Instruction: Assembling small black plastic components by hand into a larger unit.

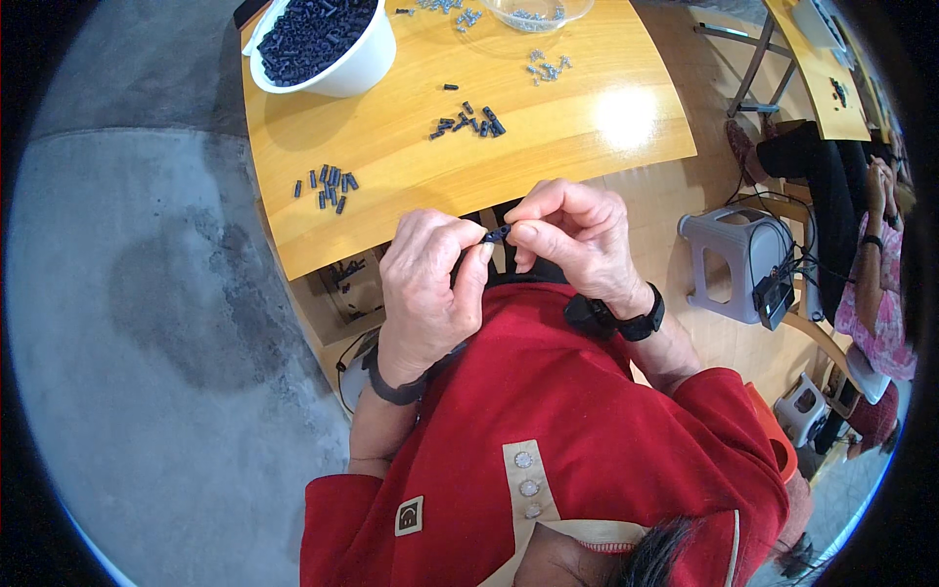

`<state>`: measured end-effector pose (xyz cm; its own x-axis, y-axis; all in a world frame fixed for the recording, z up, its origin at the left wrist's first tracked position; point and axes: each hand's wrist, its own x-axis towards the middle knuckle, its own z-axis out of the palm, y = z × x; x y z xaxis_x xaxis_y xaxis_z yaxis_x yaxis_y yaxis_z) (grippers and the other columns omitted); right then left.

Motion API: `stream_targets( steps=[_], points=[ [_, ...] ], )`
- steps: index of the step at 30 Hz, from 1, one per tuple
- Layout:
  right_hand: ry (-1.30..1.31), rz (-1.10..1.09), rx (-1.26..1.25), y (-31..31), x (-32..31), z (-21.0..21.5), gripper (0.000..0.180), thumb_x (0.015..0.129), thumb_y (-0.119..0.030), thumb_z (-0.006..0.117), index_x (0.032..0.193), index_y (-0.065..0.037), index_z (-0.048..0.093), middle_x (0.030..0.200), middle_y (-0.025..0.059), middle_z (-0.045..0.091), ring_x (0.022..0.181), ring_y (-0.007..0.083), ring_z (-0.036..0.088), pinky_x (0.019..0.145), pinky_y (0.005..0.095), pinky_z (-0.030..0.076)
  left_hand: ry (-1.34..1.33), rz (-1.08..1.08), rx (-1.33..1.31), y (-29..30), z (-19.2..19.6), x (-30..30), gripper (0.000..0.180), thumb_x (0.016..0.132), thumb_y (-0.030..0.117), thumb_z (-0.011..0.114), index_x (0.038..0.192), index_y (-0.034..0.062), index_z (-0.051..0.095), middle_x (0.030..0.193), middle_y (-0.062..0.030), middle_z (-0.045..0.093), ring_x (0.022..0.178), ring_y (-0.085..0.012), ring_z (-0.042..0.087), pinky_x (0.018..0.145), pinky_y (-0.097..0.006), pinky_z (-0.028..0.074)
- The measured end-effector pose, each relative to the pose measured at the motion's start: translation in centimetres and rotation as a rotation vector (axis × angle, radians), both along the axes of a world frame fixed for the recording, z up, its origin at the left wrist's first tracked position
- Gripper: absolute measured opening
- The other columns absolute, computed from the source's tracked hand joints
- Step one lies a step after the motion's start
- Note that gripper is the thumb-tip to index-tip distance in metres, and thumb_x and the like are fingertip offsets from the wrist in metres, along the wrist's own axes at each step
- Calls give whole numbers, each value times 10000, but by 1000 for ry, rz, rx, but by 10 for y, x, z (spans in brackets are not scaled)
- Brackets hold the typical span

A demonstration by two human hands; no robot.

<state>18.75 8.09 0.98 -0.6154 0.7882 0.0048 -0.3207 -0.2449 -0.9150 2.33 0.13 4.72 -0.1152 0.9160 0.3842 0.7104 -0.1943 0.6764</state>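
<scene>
Just past the table's front edge, my left hand (430,279) and my right hand (577,235) meet fingertip to fingertip. Between them is a small black plastic part (497,235), pinched at its left end by my left thumb and forefinger and at its right end by my right ones. The fingertips cover both ends of it. On the wooden table (391,186) lie two loose groups of similar parts: one small black pile (333,186) toward the left front, another black pile (469,122) farther back.
A white tub (367,54) heaped with black pieces stands at the back left. Small silvery metal pieces (548,68) lie near a clear bowl (538,15). To the right are a grey stool (729,264) with cables, a second table (827,98) and seated people.
</scene>
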Motion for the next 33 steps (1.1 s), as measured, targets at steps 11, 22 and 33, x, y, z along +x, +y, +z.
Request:
stream_targets(
  steps=[11, 22, 33],
  points=[
    [72, 3, -63, 0, 2, 1, 77, 916, -61, 681, 960, -2, 661, 774, 38, 680, 632, 75, 637, 565, 218, 543, -107, 44, 5, -3, -3, 2, 94, 801, -29, 679, 877, -1, 632, 803, -101, 609, 697, -205, 586, 633, -296, 462],
    [9, 16, -20, 0, 2, 2, 58, 913, -50, 678, 942, -1, 666, 764, 34, 681, 620, 64, 632, 549, 202, 530, -35, 24, 18, -1, -1, 1, 91, 794, -16, 675, 868, 8, 627, 788, -114, 601, 690, -242, 581, 622, -328, 460],
    [32, 56, -28, 3, 0, 3, 52, 920, -52, 671, 946, -10, 654, 771, 28, 674, 623, 57, 624, 559, 195, 522, -13, 0, 58, -1, -4, 0, 173, 764, -45, 671, 912, 21, 611, 789, -119, 585, 699, -307, 560, 650, -389, 453]
  ],
)
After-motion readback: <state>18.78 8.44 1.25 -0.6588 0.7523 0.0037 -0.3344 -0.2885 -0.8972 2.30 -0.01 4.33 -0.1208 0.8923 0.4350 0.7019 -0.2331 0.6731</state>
